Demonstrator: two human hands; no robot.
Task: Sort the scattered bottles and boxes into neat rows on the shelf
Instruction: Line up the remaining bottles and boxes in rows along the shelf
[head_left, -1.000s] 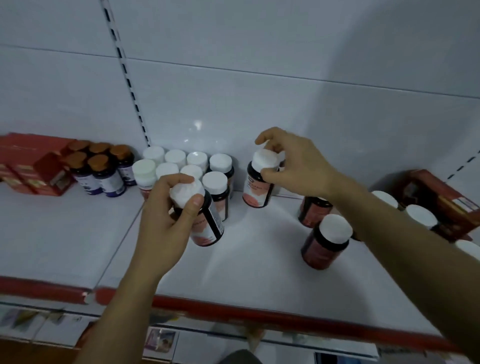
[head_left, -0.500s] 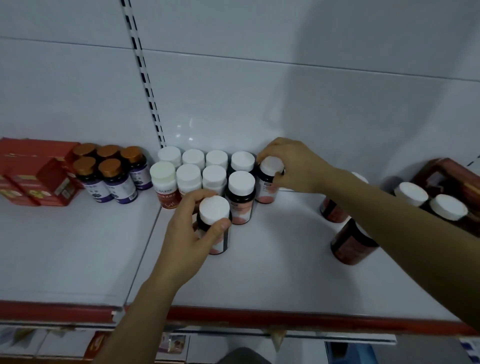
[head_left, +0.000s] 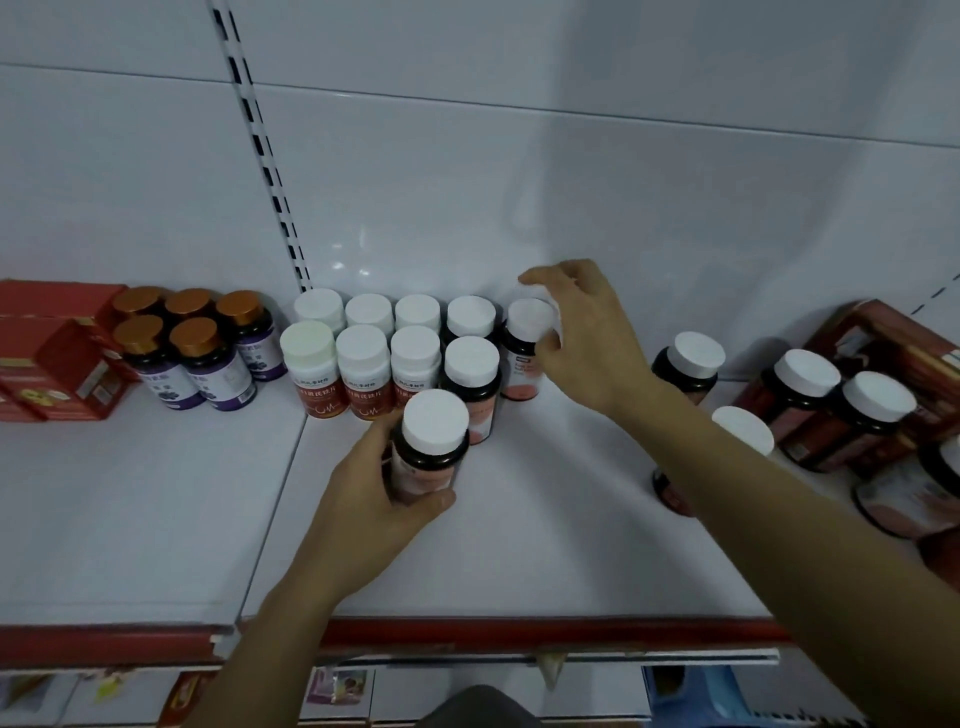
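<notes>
My left hand (head_left: 374, 499) grips a dark white-capped bottle (head_left: 430, 447) standing upright on the white shelf (head_left: 519, 545), just in front of the rows of white-capped bottles (head_left: 389, 338). My right hand (head_left: 587, 338) hovers at another dark white-capped bottle (head_left: 524, 348) at the right end of the back row; its fingers look spread around the cap and loosened from it. Several loose dark bottles (head_left: 691, 364) stand scattered to the right, one partly hidden under my right forearm.
Purple-label bottles with bronze caps (head_left: 192, 348) and red boxes (head_left: 57, 358) sit at the left. A red box (head_left: 893, 353) lies at the far right behind more bottles. The shelf has a red front edge (head_left: 519, 631) and a slotted upright (head_left: 260, 150) on the back wall.
My left hand has set its bottle down closer behind the front row. My right hand has loosened from its bottle's cap, which now stands at the row's end.
</notes>
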